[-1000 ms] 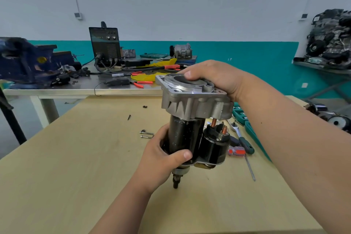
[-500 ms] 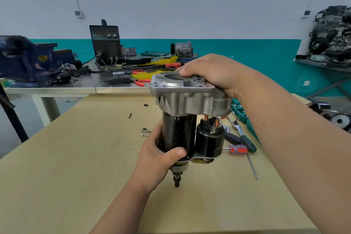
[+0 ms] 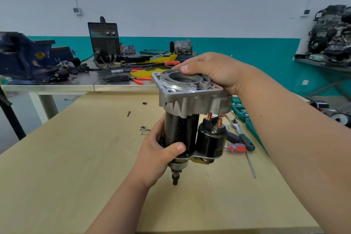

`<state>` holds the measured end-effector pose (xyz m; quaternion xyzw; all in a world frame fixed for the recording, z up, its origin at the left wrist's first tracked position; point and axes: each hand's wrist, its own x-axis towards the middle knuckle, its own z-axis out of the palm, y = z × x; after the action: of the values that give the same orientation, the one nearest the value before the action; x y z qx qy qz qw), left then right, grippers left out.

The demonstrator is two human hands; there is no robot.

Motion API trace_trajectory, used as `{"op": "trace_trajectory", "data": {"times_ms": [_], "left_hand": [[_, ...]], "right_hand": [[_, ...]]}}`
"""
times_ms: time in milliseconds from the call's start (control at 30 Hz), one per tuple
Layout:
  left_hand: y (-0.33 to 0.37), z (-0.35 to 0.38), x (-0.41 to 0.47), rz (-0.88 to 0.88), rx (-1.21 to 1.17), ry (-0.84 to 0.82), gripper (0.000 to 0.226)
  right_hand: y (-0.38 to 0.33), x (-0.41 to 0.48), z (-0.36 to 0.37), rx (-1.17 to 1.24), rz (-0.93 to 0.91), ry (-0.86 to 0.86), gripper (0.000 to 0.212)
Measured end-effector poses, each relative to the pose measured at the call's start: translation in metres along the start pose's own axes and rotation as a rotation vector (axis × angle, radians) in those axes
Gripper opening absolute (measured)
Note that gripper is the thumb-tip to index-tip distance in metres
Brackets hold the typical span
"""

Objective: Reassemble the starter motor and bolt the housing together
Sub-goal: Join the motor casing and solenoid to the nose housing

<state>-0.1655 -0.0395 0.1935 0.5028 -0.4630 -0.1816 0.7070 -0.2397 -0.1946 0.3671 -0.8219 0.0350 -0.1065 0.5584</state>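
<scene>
I hold the starter motor upright above the wooden table (image 3: 76, 167). My left hand (image 3: 157, 156) grips its black cylindrical body (image 3: 180, 131) near the lower end, thumb across the front. My right hand (image 3: 212, 71) grips the silver aluminium housing (image 3: 190, 99) on top, fingers over its far rim. The black solenoid (image 3: 210, 142) with two copper studs sits beside the body on the right. A short shaft (image 3: 175, 177) sticks out at the bottom. Two long bolts (image 3: 145, 131) lie on the table to the left of the motor.
A ratchet (image 3: 236, 125), a green-handled tool (image 3: 247, 142), a red-handled screwdriver (image 3: 237, 148) and a green socket case (image 3: 239, 109) lie to the right. Small loose screws (image 3: 128, 113) lie further back. The metal bench behind holds a blue vise (image 3: 24, 57), a welder (image 3: 105, 41) and pliers.
The motor has turned slightly in my hands, bringing the solenoid and its studs more to the right and front. Both grips stay the same.
</scene>
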Motion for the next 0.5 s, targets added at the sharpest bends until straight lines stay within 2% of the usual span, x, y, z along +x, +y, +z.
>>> {"op": "trace_trajectory", "data": {"times_ms": [167, 267, 400, 500], "left_hand": [[-0.0013, -0.0012, -0.0003, -0.007, -0.02, 0.04, 0.073], [-0.0019, -0.0027, -0.0011, 0.007, -0.003, 0.061, 0.066], [-0.0015, -0.0015, -0.0026, 0.012, 0.005, 0.077, 0.068], [-0.0014, -0.0008, -0.0043, 0.013, 0.007, 0.076, 0.069]], "right_hand": [[0.0047, -0.0001, 0.001, -0.022, 0.008, 0.176, 0.015], [0.0044, -0.0017, 0.0047, 0.033, 0.022, 0.174, 0.017], [0.0011, 0.0028, 0.003, -0.088, 0.038, 0.272, 0.021], [0.0059, 0.0019, 0.0012, -0.064, -0.006, 0.223, 0.017]]}}
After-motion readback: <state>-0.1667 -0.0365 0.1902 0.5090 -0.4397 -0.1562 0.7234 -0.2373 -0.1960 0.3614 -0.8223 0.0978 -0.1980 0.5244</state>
